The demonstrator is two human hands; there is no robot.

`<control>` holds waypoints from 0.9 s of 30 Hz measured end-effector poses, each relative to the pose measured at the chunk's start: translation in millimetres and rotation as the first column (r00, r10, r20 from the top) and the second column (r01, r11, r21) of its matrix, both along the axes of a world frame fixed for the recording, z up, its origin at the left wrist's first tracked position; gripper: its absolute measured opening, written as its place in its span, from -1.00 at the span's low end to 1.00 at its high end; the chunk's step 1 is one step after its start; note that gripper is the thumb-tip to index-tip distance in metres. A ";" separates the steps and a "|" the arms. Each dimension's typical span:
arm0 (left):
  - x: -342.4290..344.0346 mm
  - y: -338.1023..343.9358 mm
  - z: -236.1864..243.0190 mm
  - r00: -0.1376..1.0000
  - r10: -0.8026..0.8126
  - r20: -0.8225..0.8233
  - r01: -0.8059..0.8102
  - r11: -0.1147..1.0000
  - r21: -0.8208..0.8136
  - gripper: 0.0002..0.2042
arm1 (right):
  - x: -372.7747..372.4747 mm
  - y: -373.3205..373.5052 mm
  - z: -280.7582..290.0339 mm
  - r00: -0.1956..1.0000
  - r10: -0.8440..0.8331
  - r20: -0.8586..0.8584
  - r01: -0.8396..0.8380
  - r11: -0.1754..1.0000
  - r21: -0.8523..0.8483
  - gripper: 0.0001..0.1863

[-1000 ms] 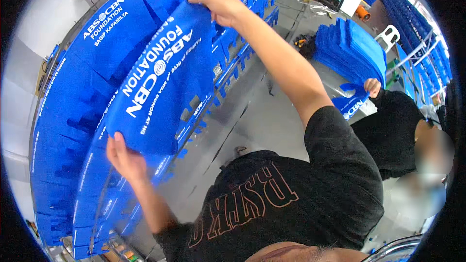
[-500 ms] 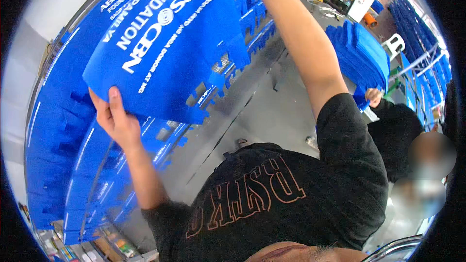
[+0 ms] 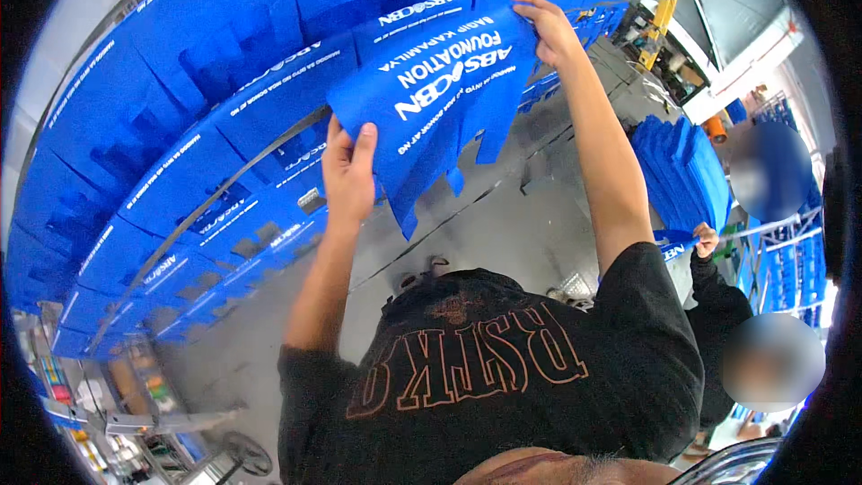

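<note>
Between my two hands hangs a blue fabric panel [image 3: 449, 81] with white print, its lower edge cut into uneven strips. My left hand [image 3: 350, 166] pinches its left corner, thumb on the printed face and fingers behind. At the far right corner, my right hand [image 3: 549, 29] grips the edge, with its fingers reaching over the cloth. The panel is in front of a long rack row [image 3: 269, 81] of similar blue panels and overlaps it. I cannot tell whether it touches them.
More rows of blue panels [image 3: 206, 224] hang lower at left. At right a stack of blue cloth [image 3: 678, 171] stands beside a co-worker, whose hand [image 3: 707, 240] holds a blue piece. Beyond are a yellow post [image 3: 662, 9] and, at lower left, loaded shelves [image 3: 135, 386].
My view has shifted, showing more of the rack. The panel and both hands now appear further right in the picture; the left hand is slightly higher, the right hand lower. Both keep their hold.
</note>
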State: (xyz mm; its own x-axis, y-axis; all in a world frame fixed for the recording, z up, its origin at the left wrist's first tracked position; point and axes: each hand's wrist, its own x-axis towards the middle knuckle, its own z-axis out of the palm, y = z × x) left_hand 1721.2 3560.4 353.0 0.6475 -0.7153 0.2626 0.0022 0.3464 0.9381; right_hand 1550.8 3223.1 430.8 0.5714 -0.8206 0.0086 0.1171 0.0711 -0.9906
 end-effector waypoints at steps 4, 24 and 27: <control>55.3 14.0 -30.3 1.000 -0.004 0.006 0.004 1.000 -0.011 -0.74 | 50.9 13.9 -36.1 0.998 -0.020 -0.063 0.026 0.996 0.088 -0.70; -205.1 36.3 123.5 0.968 0.211 0.134 -0.188 0.968 -0.165 -0.67 | -271.4 68.2 153.3 0.955 -0.054 0.293 0.157 0.928 -0.338 -0.81; -273.7 71.3 4.2 0.977 0.104 0.186 -0.058 0.969 -0.238 -0.67 | -329.8 77.8 5.1 0.933 -0.004 0.361 0.141 0.925 -0.353 -0.84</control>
State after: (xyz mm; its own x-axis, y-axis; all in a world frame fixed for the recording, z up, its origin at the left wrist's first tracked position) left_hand 1447.5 3631.7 357.2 0.6202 -0.5676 0.5415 -0.2107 0.5443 0.8120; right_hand 1221.0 3300.9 435.8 0.4147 -0.7583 0.5031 0.4484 -0.3108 -0.8381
